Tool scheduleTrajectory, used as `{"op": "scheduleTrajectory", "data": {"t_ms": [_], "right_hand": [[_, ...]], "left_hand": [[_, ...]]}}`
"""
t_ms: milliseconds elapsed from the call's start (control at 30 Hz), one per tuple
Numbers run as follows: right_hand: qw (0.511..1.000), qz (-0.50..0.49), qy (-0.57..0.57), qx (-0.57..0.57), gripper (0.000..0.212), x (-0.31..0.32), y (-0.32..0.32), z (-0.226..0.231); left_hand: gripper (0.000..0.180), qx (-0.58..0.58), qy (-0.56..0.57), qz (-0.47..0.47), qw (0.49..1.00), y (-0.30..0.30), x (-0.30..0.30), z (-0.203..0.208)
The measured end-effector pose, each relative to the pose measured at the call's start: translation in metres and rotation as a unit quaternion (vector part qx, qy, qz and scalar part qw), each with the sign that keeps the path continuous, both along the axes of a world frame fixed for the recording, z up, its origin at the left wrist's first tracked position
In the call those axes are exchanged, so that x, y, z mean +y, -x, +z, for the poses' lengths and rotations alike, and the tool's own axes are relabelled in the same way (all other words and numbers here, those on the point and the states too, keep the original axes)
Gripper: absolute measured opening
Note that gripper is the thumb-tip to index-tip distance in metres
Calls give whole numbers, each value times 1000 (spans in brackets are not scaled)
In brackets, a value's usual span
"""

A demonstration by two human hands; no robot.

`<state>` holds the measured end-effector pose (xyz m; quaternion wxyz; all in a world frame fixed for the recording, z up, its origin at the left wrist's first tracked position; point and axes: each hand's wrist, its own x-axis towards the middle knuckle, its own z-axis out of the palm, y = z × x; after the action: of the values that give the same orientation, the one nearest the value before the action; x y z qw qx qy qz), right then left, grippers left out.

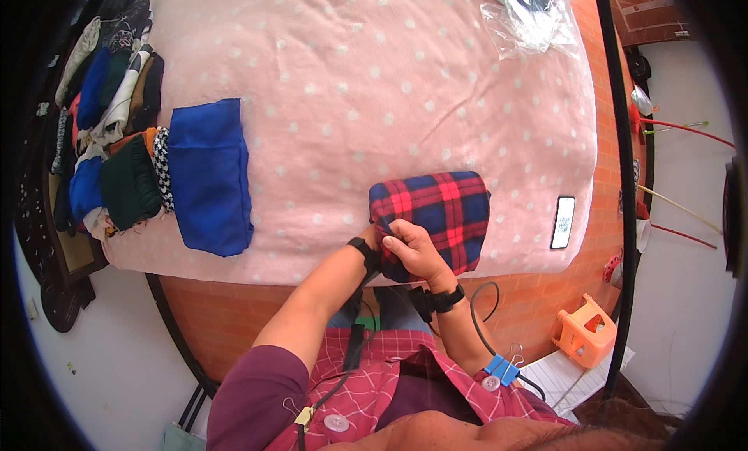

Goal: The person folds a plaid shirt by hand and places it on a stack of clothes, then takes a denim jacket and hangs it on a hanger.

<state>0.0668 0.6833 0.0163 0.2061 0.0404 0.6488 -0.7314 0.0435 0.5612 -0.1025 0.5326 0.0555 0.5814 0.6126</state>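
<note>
A red and navy plaid cloth (448, 213), folded into a compact bundle, lies at the near edge of the bed. My right hand (413, 250) is closed on the bundle's near left edge, thumb on top. My left hand (374, 236) reaches to the same corner; its fingers are tucked into or behind the cloth and hidden. Both wrists wear black straps. To the left, a folded blue cloth (209, 174) rests flat on the bed, apart from my hands.
The bed has a pink dotted blanket (327, 131). Piled folded clothes (128, 178) line its left side. A phone (562, 222) lies near the right edge, clear plastic packaging (530, 22) at the far right. An orange stool (586, 332) stands on the floor; a dark pole (623, 155) rises at right.
</note>
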Motion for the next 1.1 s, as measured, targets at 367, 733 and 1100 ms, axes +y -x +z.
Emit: {"op": "scheduleTrajectory", "data": {"t_ms": [367,733,1100], "right_hand": [[992,-81,20,-92,9,8,-18,-5],[998,-19,-40,-50,9,5,-12,-10],[992,-104,-29,-69,7,7,-16,-16]], "left_hand": [[19,-45,-59,273,959,-32,-8,27],[22,92,71,-106,988,-3,-19,76],[20,-6,22,-38,999,-10,-20,59]]}}
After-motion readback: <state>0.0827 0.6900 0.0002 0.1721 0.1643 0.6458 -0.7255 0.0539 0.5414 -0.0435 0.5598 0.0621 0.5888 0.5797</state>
